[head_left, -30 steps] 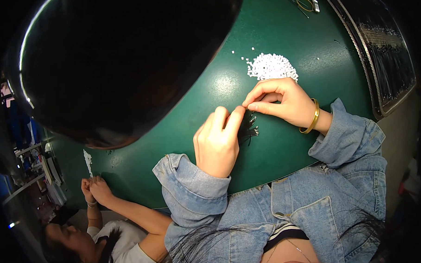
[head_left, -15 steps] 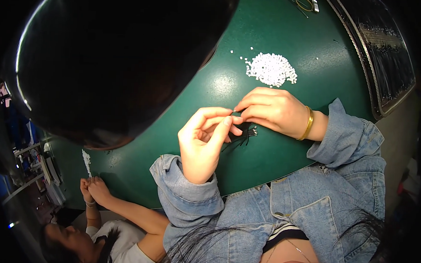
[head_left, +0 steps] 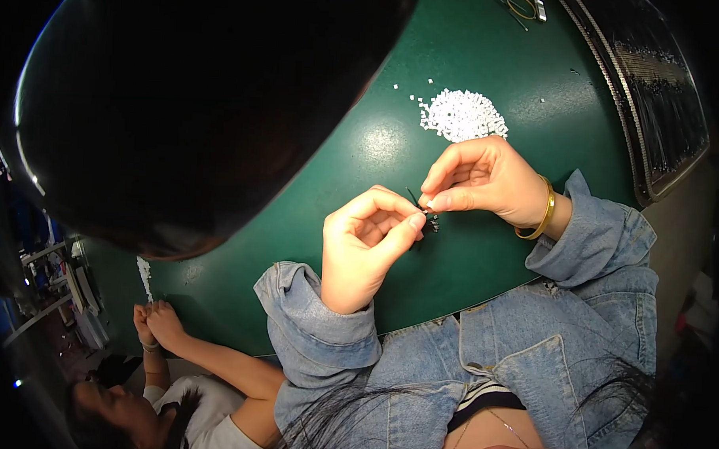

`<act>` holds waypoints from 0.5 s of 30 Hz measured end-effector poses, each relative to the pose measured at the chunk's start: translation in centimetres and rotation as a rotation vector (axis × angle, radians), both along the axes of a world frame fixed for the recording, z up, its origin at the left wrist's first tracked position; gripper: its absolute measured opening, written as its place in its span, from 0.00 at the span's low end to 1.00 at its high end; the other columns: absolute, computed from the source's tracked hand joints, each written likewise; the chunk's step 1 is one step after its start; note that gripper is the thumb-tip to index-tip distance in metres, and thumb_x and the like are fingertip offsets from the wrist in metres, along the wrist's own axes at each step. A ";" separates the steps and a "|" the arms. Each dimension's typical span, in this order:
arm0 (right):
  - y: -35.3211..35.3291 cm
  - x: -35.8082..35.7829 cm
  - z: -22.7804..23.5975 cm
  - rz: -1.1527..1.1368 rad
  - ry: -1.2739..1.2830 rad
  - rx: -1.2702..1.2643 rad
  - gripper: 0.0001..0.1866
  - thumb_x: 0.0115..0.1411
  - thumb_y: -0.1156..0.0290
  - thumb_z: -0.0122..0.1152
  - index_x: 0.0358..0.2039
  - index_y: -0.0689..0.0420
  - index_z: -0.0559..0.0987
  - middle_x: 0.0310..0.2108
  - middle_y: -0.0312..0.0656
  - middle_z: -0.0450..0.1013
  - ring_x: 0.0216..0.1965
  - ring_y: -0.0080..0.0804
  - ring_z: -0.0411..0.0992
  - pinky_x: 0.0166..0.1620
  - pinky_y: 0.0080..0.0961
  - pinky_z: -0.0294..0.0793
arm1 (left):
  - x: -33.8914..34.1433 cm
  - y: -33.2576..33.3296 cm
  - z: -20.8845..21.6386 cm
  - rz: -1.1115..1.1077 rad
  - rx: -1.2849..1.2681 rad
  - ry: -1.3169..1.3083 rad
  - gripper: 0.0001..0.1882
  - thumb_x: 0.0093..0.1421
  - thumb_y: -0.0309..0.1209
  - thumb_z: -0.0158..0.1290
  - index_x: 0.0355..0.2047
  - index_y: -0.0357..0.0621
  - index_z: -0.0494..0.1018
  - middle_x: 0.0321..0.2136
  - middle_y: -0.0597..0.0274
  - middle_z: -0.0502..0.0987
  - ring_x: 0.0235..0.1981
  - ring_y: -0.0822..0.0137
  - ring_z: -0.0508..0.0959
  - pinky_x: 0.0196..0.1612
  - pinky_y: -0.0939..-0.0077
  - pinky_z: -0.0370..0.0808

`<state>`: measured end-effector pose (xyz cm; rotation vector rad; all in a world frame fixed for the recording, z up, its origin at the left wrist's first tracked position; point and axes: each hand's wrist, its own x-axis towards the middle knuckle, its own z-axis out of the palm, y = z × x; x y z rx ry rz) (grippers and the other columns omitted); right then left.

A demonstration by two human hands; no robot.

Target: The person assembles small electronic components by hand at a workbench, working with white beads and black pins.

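Note:
In the middle, over the green tabletop, my two hands meet at the fingertips. My left hand pinches a thin black wire between thumb and index finger. The thumb and index finger of my right hand close on a tiny white piece right at the left fingertips. Whether the wire sits inside this piece is too small to tell. Just below the fingertips lie several black wires with small bright ends, partly hidden by my left hand. A heap of small white pieces lies just beyond my right hand.
A large dark rounded object covers the upper left. At the right stands a rack of black wires. A yellow loop lies at the far edge. On the left, a co-worker's hands are near another white heap.
My right hand has turned and shifted slightly right, so its pinch on the white piece shows. My left hand has moved a little right, and the wires below are more covered.

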<state>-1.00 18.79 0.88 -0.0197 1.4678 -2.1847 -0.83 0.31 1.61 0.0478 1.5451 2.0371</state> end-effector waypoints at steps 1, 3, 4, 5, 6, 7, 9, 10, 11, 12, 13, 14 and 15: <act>-0.1 0.0 0.0 0.005 -0.013 -0.002 0.07 0.47 0.82 0.59 0.30 0.63 0.74 0.29 0.41 0.72 0.33 0.26 0.72 0.40 0.19 0.71 | 0.0 0.0 0.0 0.002 -0.001 -0.001 0.01 0.50 0.19 0.49 0.25 0.34 0.68 0.24 0.60 0.70 0.26 0.72 0.72 0.32 0.81 0.68; -0.1 0.1 0.1 0.011 -0.038 -0.004 0.07 0.47 0.82 0.59 0.29 0.63 0.74 0.28 0.41 0.72 0.33 0.25 0.72 0.39 0.18 0.71 | 0.0 0.0 0.1 -0.010 -0.014 0.009 0.01 0.50 0.19 0.49 0.25 0.34 0.68 0.24 0.61 0.70 0.26 0.72 0.72 0.33 0.81 0.68; -0.1 0.1 0.1 0.012 -0.039 -0.003 0.07 0.47 0.82 0.59 0.29 0.63 0.74 0.28 0.41 0.72 0.33 0.25 0.72 0.39 0.18 0.71 | 0.0 0.1 0.1 -0.015 -0.021 0.015 0.01 0.50 0.19 0.49 0.24 0.34 0.68 0.24 0.61 0.70 0.27 0.72 0.72 0.33 0.81 0.68; -0.1 0.2 0.0 0.006 -0.016 -0.002 0.07 0.47 0.82 0.59 0.29 0.63 0.74 0.28 0.41 0.72 0.33 0.25 0.72 0.39 0.18 0.71 | 0.0 0.1 0.1 -0.013 -0.021 0.014 0.01 0.50 0.19 0.49 0.24 0.34 0.68 0.24 0.61 0.70 0.27 0.72 0.72 0.33 0.81 0.68; -0.1 0.2 0.0 0.000 0.006 0.000 0.07 0.47 0.82 0.59 0.29 0.63 0.75 0.28 0.41 0.72 0.32 0.25 0.72 0.39 0.18 0.71 | 0.0 0.1 0.1 -0.012 -0.028 0.020 0.01 0.50 0.19 0.49 0.24 0.34 0.68 0.24 0.61 0.70 0.27 0.72 0.72 0.34 0.81 0.68; -0.1 0.3 0.0 -0.008 0.029 0.002 0.06 0.47 0.82 0.59 0.28 0.63 0.75 0.28 0.41 0.73 0.32 0.25 0.72 0.39 0.18 0.71 | 0.0 0.1 0.0 -0.012 -0.034 0.026 0.01 0.50 0.19 0.49 0.24 0.34 0.68 0.24 0.61 0.71 0.27 0.72 0.72 0.34 0.81 0.68; -0.1 0.3 0.0 -0.015 0.026 0.003 0.06 0.46 0.82 0.60 0.28 0.63 0.75 0.28 0.40 0.73 0.32 0.24 0.71 0.38 0.18 0.71 | 0.0 0.1 0.0 -0.012 -0.040 0.032 0.01 0.50 0.19 0.49 0.24 0.34 0.68 0.24 0.61 0.71 0.27 0.72 0.72 0.34 0.81 0.68; -0.1 0.4 0.1 -0.022 0.024 0.004 0.06 0.46 0.82 0.60 0.27 0.63 0.75 0.28 0.40 0.73 0.31 0.24 0.71 0.38 0.17 0.71 | 0.1 0.2 0.0 -0.015 -0.040 0.031 0.01 0.50 0.19 0.49 0.24 0.34 0.69 0.24 0.61 0.71 0.27 0.72 0.72 0.34 0.81 0.68; -0.1 0.4 0.1 -0.030 0.022 0.006 0.06 0.46 0.82 0.60 0.27 0.63 0.75 0.27 0.40 0.73 0.31 0.24 0.71 0.37 0.17 0.71 | 0.1 0.2 -0.1 -0.018 -0.040 0.031 0.01 0.50 0.19 0.49 0.24 0.34 0.69 0.25 0.61 0.71 0.27 0.72 0.72 0.34 0.81 0.68; -0.2 0.5 0.1 -0.027 0.021 0.005 0.06 0.46 0.82 0.60 0.27 0.63 0.75 0.27 0.40 0.73 0.31 0.24 0.71 0.37 0.17 0.71 | 0.1 0.1 -0.1 -0.018 -0.040 0.031 0.01 0.50 0.19 0.49 0.25 0.34 0.69 0.25 0.61 0.71 0.27 0.72 0.72 0.34 0.81 0.68; -0.3 0.7 0.1 -0.039 0.118 0.084 0.06 0.45 0.82 0.60 0.27 0.63 0.76 0.27 0.40 0.73 0.31 0.25 0.71 0.36 0.17 0.71 | 0.1 0.1 -0.1 -0.016 -0.041 0.031 0.01 0.50 0.19 0.49 0.25 0.34 0.69 0.25 0.61 0.71 0.27 0.72 0.72 0.34 0.81 0.68; -0.4 0.8 0.1 -0.052 0.215 0.163 0.05 0.45 0.82 0.60 0.26 0.63 0.76 0.26 0.40 0.73 0.31 0.25 0.71 0.35 0.17 0.71 | 0.1 0.0 -0.2 -0.018 -0.028 0.022 0.01 0.50 0.19 0.49 0.25 0.34 0.69 0.25 0.60 0.71 0.27 0.72 0.71 0.34 0.80 0.68; -0.4 0.9 0.1 -0.064 0.311 0.242 0.05 0.45 0.82 0.60 0.26 0.63 0.77 0.25 0.40 0.73 0.31 0.25 0.72 0.34 0.17 0.71 | 0.1 0.0 -0.3 -0.021 -0.016 0.014 0.01 0.50 0.20 0.49 0.25 0.34 0.69 0.25 0.60 0.71 0.26 0.72 0.71 0.34 0.80 0.68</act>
